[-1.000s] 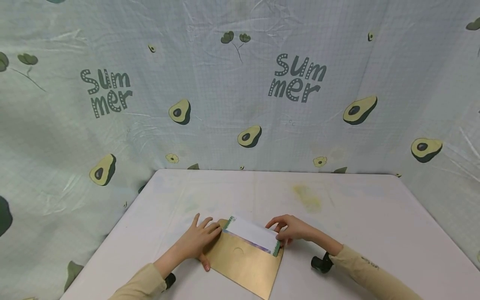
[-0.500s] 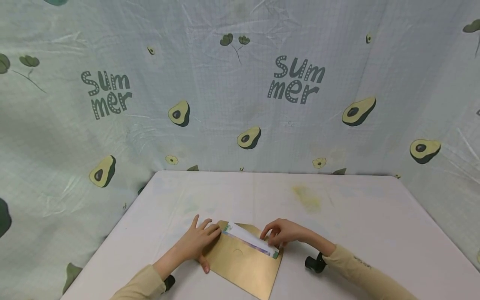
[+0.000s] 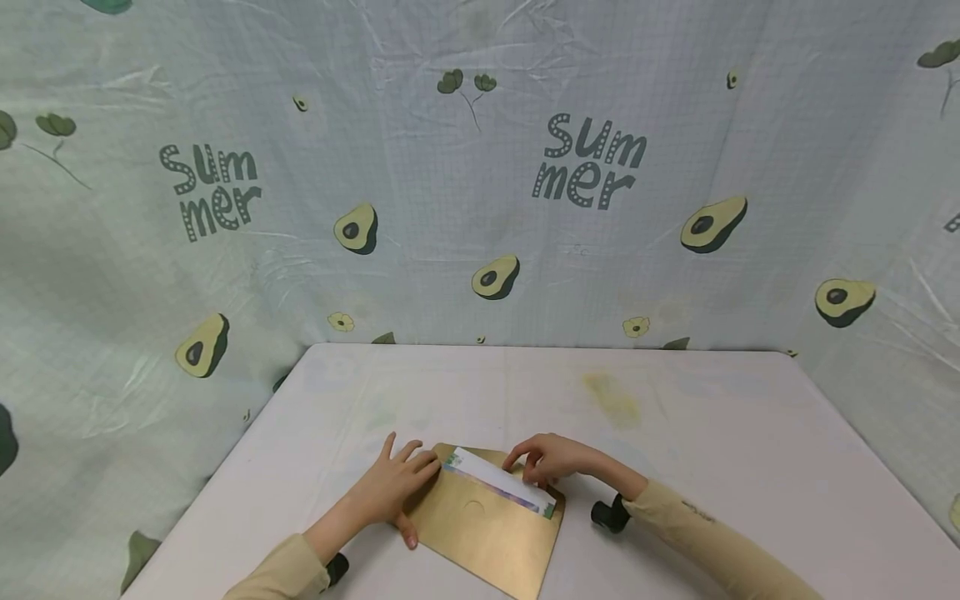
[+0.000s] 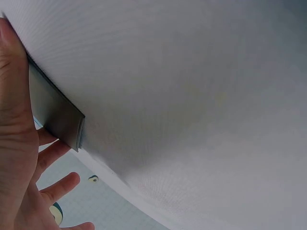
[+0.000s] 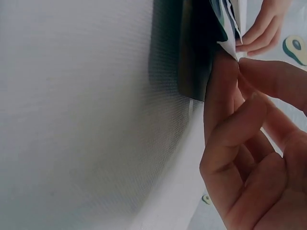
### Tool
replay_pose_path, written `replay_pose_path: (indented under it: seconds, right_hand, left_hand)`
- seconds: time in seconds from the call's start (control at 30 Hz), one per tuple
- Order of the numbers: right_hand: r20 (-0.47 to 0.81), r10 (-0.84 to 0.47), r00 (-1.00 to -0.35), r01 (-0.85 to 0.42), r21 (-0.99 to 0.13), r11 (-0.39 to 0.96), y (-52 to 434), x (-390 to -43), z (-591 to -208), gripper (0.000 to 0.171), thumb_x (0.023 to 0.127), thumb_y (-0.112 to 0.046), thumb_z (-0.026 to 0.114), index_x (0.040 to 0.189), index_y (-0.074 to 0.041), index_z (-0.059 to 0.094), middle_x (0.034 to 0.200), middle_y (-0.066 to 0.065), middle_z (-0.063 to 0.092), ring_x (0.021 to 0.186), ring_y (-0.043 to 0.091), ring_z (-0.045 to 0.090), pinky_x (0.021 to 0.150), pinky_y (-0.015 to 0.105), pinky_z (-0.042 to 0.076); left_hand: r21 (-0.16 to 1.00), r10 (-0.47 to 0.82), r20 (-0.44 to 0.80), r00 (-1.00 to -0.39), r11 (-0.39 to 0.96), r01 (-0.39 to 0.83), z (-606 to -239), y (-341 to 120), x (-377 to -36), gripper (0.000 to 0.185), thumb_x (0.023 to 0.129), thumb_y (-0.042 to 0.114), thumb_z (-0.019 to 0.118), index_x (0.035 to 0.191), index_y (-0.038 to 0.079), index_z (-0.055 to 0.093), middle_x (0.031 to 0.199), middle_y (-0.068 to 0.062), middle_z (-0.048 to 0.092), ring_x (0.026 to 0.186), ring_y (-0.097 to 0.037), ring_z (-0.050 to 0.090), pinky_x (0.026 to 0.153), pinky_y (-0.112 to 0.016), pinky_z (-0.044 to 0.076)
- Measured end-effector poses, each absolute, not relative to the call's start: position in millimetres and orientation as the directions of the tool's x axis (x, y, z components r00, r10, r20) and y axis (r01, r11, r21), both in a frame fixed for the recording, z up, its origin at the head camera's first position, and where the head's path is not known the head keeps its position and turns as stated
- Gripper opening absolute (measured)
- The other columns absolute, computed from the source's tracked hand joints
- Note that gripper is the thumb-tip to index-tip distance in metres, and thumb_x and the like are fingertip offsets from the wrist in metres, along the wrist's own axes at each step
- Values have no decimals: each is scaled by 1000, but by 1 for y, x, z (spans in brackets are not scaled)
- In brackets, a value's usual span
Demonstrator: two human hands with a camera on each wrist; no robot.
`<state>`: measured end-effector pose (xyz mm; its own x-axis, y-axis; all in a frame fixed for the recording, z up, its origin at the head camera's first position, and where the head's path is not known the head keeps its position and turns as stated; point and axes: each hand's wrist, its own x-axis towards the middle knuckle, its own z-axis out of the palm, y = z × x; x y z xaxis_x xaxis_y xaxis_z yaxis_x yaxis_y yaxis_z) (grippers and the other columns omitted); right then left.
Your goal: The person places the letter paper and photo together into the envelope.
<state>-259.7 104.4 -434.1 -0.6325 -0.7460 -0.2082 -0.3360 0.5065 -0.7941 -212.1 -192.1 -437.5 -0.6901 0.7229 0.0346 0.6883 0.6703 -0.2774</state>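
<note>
A gold envelope (image 3: pixel 487 529) lies at a slant on the white table, its flap open at the far side. Out of its mouth sticks a white paper card (image 3: pixel 495 475) with a green and purple printed border. My left hand (image 3: pixel 393 487) holds the envelope's left end, thumb at the near edge and fingertips at the far one; some of its fingers are spread in the left wrist view. My right hand (image 3: pixel 551 458) is at the card's upper right. In the right wrist view, the thumb and index finger pinch the card's corner (image 5: pixel 230 50).
The white table (image 3: pixel 675 433) carries a faint yellow stain (image 3: pixel 611 398) behind the right hand. A pale curtain (image 3: pixel 427 167) printed with avocados and lettering hangs behind it. Black wrist cameras sit below both forearms.
The card has slid deeper into the envelope, so a narrower strip shows. My right hand has moved left along it. The left hand has stayed in place.
</note>
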Motion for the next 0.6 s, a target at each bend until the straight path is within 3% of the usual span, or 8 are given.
replay_pose_path:
  seconds: [0.23, 0.5, 0.6]
  right_hand:
    - [-231, -749, -621, -320, -798, 512, 100, -262, -435, 34, 80, 4, 54, 110, -9, 63, 69, 2, 59, 51, 9, 44, 44, 19, 32]
    - [-250, -799, -546, -253, -860, 442, 95, -261, -436, 34, 79, 9, 53, 111, -1, 61, 77, 19, 63, 56, 8, 46, 49, 19, 36]
    - [-256, -796, -549, -253, -857, 449, 92, -259, -436, 35, 78, 10, 52, 109, -3, 62, 76, 18, 63, 56, 8, 46, 49, 20, 36]
  left_hand:
    - [-280, 728, 42, -685, 666, 691, -437, -193, -212, 110, 37, 76, 60, 125, 10, 49, 123, -6, 51, 118, -31, 43, 90, -63, 32]
    - [-286, 731, 66, -679, 666, 689, -439, -193, -212, 111, 36, 77, 59, 124, 10, 49, 121, -5, 52, 117, -31, 44, 90, -62, 33]
    - [-294, 730, 64, -680, 665, 686, -438, -192, -212, 111, 36, 77, 59, 124, 10, 49, 122, -5, 52, 117, -31, 44, 90, -62, 33]
